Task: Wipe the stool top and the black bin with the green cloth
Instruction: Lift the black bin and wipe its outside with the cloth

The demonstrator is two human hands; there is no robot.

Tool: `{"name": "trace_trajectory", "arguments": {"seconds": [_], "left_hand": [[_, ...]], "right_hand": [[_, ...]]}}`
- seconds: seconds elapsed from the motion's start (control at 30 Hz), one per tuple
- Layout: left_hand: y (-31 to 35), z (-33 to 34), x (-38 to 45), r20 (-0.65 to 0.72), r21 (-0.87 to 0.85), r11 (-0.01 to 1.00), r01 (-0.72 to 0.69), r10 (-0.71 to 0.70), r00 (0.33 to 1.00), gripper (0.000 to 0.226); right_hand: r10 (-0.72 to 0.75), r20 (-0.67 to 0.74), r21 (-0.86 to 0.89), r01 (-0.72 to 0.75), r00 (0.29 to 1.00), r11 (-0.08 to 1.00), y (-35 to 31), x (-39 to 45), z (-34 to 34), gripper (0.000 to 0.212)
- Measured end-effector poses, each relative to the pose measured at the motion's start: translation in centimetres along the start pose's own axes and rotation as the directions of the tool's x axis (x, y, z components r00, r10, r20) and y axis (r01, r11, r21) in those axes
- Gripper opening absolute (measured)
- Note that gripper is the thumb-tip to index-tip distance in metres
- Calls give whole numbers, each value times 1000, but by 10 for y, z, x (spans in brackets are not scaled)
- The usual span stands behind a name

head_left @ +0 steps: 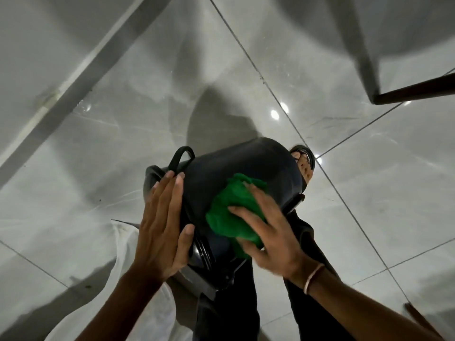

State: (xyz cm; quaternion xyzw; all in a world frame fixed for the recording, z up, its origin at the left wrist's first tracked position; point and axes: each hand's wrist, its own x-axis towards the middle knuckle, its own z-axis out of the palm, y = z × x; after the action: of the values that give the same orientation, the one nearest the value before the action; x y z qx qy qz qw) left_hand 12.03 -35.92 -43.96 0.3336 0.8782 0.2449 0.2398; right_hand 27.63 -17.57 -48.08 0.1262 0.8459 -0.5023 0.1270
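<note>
Stool not identifiable; black bin (pixel 246 168) is tipped on its side, its mouth and lower end hidden behind both hands and the dark trousers (pixel 231 303). Grey tiled floor (pixel 98 143) open all round; a dark furniture leg (pixel 413 92) far right, sandalled foot (pixel 305 166) just behind the bin. Left hand (pixel 162 225) flat on the rim end, fingers (pixel 170 190) straight and together, thumb hooked over. Right hand (pixel 270 232) presses the green cloth (pixel 234 212) on the bin's side, fingers splayed.
</note>
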Motion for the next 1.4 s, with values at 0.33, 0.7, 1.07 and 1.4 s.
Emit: {"name": "trace_trajectory", "arguments": {"seconds": [0.33,0.7,1.07,1.4], "left_hand": [[17,15,17,-62,-121,991,50,-58,996,78],[9,13,18,-32,-105,994,-18,14,999,77],[11,13,22,-93,-51,995,-88,83,992,50],[57,-25,151,61,224,969,-106,94,994,47]], "right_hand": [[167,-148,-36,-174,975,984,-11,91,-9,44],[472,-147,-81,-486,869,870,66,109,-41,45],[499,-235,224,-453,834,863,81,22,-27,60],[503,-109,994,83,857,73,-39,170,-199,44]]}}
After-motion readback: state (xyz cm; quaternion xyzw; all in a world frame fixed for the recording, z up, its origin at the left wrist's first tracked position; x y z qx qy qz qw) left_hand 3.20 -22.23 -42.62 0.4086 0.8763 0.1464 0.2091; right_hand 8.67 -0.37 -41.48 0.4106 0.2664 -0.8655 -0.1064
